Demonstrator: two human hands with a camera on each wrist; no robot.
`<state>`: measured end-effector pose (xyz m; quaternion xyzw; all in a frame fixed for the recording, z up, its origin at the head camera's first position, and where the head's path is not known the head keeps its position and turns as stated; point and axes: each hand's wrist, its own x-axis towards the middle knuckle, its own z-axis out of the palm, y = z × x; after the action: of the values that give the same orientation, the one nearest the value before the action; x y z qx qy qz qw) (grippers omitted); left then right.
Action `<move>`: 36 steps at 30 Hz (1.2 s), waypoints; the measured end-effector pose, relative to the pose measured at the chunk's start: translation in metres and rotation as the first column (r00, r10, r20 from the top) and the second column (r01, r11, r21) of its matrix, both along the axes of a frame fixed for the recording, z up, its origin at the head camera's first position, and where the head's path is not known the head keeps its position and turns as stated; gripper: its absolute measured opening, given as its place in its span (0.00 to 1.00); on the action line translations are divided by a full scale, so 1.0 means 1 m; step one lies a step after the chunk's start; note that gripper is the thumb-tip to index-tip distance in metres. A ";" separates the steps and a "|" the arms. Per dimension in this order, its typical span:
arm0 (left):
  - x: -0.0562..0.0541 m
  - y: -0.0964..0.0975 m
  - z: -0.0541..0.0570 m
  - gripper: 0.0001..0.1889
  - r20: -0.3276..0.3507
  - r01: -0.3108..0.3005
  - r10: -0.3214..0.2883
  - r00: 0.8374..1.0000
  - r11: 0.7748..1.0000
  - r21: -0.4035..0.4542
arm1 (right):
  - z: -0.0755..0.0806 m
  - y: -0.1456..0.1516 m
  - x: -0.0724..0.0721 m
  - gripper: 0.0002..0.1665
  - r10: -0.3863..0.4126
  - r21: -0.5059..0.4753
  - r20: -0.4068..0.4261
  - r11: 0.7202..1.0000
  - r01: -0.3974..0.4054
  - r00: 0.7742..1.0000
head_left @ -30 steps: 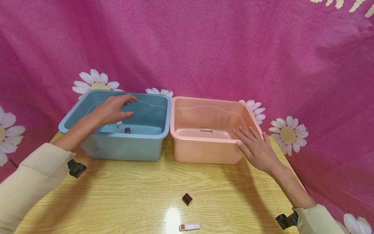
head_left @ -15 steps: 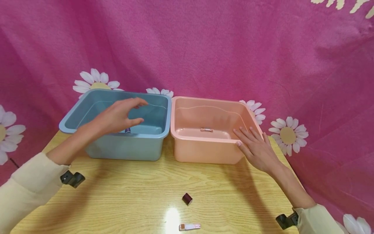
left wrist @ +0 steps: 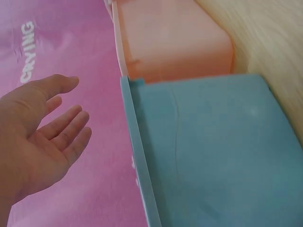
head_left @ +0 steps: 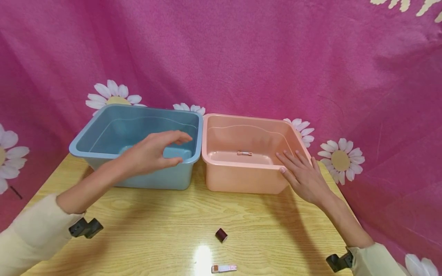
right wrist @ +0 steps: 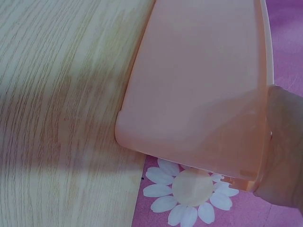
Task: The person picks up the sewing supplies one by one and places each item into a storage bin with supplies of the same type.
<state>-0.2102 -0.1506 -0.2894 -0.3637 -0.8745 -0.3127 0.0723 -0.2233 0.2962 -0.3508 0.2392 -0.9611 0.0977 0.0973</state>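
Note:
My left hand (head_left: 153, 151) is over the front rim of the blue bin (head_left: 138, 182), thumb and fingers apart with nothing between them. In the left wrist view the same hand (left wrist: 45, 135) shows relaxed fingers beside the blue bin's rim. My right hand (head_left: 305, 178) rests on the front right corner of the peach bin (head_left: 241, 180), fingers spread over its rim. Inside the peach bin lies a small orange skein of thread (head_left: 244, 153) with a white band. On the table are a dark brown thread spool (head_left: 221, 235) and a pink-and-brown skein with a paper band (head_left: 224, 268).
Both bins stand side by side at the back of the wooden table (head_left: 172, 218). A magenta cloth with white daisies (head_left: 340, 159) hangs behind and beside it. My left forearm and hand cover part of the blue bin's inside.
My left hand has moved right and toward me, from over the blue bin's inside to its front rim. The spools seen in that bin are now hidden. My right hand has stayed put.

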 end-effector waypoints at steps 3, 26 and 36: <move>0.006 0.007 -0.002 0.26 -0.002 0.031 -0.031 1.000 0.999 0.016 | 0.000 0.000 0.000 0.31 -0.002 -0.002 0.004 1.000 0.002 1.000; 0.035 0.049 -0.028 0.28 0.122 0.128 -0.111 0.986 0.982 -0.142 | 0.002 -0.001 0.002 0.31 -0.012 -0.006 0.014 1.000 0.012 1.000; 0.037 0.059 -0.045 0.27 0.219 0.157 -0.123 0.968 0.977 -0.147 | 0.002 -0.002 0.002 0.30 -0.008 -0.005 0.010 1.000 0.008 1.000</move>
<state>-0.1731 -0.0915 -0.3344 -0.3945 -0.8719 -0.2809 -0.0723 -0.2214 0.2944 -0.3483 0.2345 -0.9623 0.1008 0.0936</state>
